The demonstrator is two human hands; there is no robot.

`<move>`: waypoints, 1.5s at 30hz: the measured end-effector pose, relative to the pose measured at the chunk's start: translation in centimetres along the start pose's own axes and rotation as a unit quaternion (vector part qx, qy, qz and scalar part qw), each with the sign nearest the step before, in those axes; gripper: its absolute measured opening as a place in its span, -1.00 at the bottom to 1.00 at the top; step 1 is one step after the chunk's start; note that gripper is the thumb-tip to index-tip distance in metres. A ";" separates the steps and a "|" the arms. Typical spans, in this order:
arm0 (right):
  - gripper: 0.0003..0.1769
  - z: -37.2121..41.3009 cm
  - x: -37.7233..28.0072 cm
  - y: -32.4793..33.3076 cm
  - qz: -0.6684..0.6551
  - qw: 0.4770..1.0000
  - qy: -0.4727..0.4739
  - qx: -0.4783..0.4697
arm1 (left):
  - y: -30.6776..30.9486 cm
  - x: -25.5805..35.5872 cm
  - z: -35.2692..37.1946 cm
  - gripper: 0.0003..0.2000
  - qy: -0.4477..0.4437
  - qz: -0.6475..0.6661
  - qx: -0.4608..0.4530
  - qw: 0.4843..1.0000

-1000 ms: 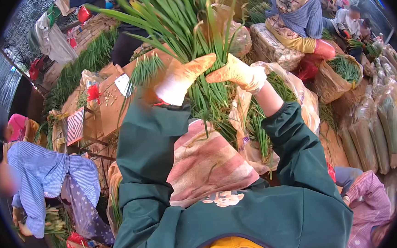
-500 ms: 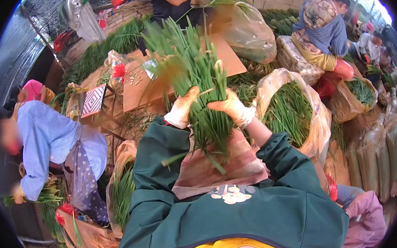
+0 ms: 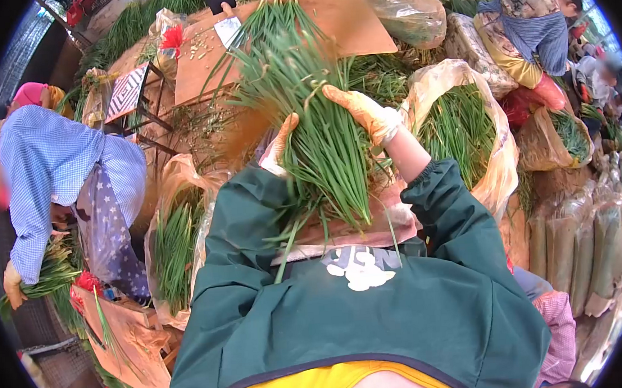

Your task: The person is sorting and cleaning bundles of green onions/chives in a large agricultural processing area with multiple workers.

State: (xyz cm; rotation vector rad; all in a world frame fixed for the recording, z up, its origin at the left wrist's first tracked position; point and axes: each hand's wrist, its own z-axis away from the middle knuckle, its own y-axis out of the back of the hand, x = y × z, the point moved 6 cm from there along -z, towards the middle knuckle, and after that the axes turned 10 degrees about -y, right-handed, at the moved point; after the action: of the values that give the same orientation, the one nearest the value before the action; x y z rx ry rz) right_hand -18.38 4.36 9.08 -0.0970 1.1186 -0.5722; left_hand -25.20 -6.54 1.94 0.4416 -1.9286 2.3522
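Between my two hands a thick bunch of chives [image 3: 329, 149] stands over my lap, its long green stalks fanning out at the far end. My left hand [image 3: 279, 147], in a stained pale glove, grips the bunch's left side with the thumb up and the fingers mostly hidden behind the stalks. On the right side, my right hand [image 3: 367, 113], gloved as well, is closed around the bunch with its fingertips near the top. A few loose stalks hang down toward my green smock [image 3: 363, 320]. Beneath the bunch lies a pinkish cloth [image 3: 392, 217] on my lap.
Ahead is a wooden board [image 3: 349, 22] with more chives [image 3: 280, 16] and a white card [image 3: 228, 32]. Plastic bags of greens stand at my right [image 3: 499, 145] and left [image 3: 159, 240]. A person in blue checks [image 3: 56, 154] bends at left; another person [image 3: 530, 27] works at right.
My view has tipped downward. The bunch now leans toward me with its stalks spread wider, and my right hand has shifted higher along it. The person at left has bent lower.
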 end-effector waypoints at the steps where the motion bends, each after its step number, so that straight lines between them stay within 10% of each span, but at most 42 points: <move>1: -0.46 0.1 -0.8 -0.8 0.048 0.998 0.030 0.006 | 0.3 -0.3 -0.1 -0.50 0.000 0.004 0.003 1.000; 5: -0.28 1.6 -2.7 0.2 0.354 0.928 0.087 0.070 | -0.7 -0.3 0.2 -0.59 -0.030 0.067 -0.039 0.997; 7: -0.31 3.5 -0.2 2.9 0.435 0.767 0.445 -0.155 | -0.1 0.1 0.1 -0.59 -0.048 0.078 -0.056 0.994; 10: -0.31 6.3 2.2 2.1 0.282 0.955 0.095 0.002 | 0.8 0.0 -0.1 -0.54 -0.036 0.088 -0.043 0.995; 13: -0.30 8.5 3.4 3.5 0.151 0.984 0.070 0.069 | 1.7 0.2 -0.6 -0.48 0.004 0.101 -0.022 0.995; 17: 0.06 11.1 3.9 1.5 0.152 0.963 0.109 0.192 | -4.2 -0.3 -0.3 -0.46 -0.032 0.073 -0.127 0.989; 19: 0.21 10.1 3.3 -1.0 0.446 0.852 0.135 0.240 | -5.4 -1.4 0.3 -0.46 -0.016 0.103 -0.154 0.982; 21: 0.16 7.4 4.1 -0.3 0.483 0.815 0.114 0.300 | -3.0 -1.3 0.7 -0.56 -0.146 -0.037 0.018 0.988; 24: -0.01 6.4 4.5 2.9 0.100 0.982 0.111 0.114 | 0.4 -0.4 0.9 -0.70 -0.174 -0.091 0.047 0.979; 27: -0.10 6.9 5.9 5.0 -0.027 0.997 -0.037 0.068 | 6.0 -0.3 1.1 -0.91 -0.171 -0.066 0.024 0.983; 39: -0.60 6.2 12.0 10.5 -0.236 0.963 -0.097 0.086 | 0.4 -2.0 1.3 -0.63 -0.069 -0.167 -0.006 0.984; 45: -0.60 5.8 14.1 10.9 -0.022 0.999 0.021 0.039 | 2.2 -1.8 2.5 -0.79 -0.084 -0.198 -0.051 0.975</move>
State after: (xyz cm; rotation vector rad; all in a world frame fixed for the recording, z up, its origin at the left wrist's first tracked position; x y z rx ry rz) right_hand -4.72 5.69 -3.78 -0.0429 1.1354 -0.6579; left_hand -23.58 -9.23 -0.17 0.9457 -1.8069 2.0081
